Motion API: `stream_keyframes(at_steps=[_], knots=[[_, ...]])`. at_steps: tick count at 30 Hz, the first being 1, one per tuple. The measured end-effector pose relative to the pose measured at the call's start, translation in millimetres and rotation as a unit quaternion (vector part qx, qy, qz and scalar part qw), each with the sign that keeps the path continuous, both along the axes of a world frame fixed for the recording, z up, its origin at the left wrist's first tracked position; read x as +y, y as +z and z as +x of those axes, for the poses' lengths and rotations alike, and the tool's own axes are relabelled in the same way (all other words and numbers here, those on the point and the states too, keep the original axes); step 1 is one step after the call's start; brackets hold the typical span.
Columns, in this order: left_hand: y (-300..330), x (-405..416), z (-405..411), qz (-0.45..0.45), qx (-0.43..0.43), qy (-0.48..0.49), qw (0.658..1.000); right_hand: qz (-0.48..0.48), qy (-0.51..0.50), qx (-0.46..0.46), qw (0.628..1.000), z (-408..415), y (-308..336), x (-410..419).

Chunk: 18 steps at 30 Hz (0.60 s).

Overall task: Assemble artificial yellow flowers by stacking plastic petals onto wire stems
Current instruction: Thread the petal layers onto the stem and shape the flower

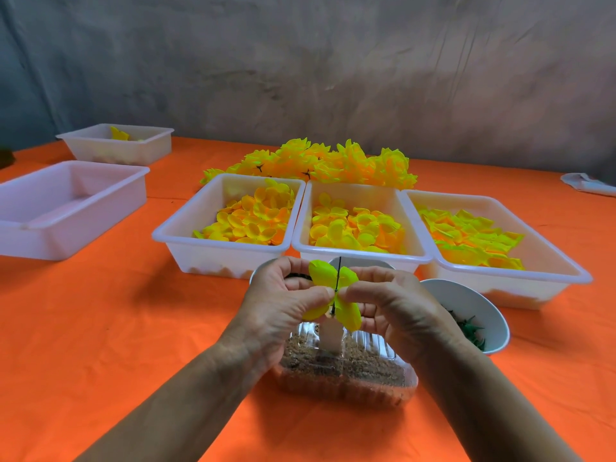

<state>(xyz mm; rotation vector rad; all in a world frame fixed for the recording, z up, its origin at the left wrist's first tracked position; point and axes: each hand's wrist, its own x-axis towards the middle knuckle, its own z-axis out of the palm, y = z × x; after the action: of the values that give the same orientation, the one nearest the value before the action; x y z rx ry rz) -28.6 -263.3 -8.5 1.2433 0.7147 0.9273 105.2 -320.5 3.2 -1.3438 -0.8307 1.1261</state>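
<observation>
A thin dark wire stem (339, 271) stands upright between my hands, above a clear tub of brown sand (346, 375). A yellow petal piece (325, 273) is threaded on the wire. My left hand (283, 301) pinches the petal from the left. My right hand (396, 305) pinches it from the right, thumb tips nearly meeting at the wire. Three white trays of loose yellow petals, left (173, 236), middle (353, 253) and right (563, 261), stand in a row behind. A heap of finished yellow flowers (333, 161) lies beyond them.
A white bowl (483, 305) with small green parts sits right of my right hand; another bowl is partly hidden behind my hands. Two more white trays, a near one (66, 228) and a far one (140, 151), stand at the left on the orange tablecloth (100, 328).
</observation>
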Motion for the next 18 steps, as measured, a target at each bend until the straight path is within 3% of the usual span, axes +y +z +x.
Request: stream_keyframes(at_steps=[4, 9, 18], knots=[[2, 2, 1, 0.001, 0.017, -0.002, 1.000, -0.006, 0.006, 0.011, 1.000, -1, 2, 2], [1, 7, 4, -0.069, 0.007, -0.003, 0.998, -0.009, 0.010, 0.060, 0.998, -2, 0, 2], [-9, 4, 5, -0.048, 0.034, 0.039, 0.998, -0.022, -0.037, -0.008, 0.999, -3, -9, 3]])
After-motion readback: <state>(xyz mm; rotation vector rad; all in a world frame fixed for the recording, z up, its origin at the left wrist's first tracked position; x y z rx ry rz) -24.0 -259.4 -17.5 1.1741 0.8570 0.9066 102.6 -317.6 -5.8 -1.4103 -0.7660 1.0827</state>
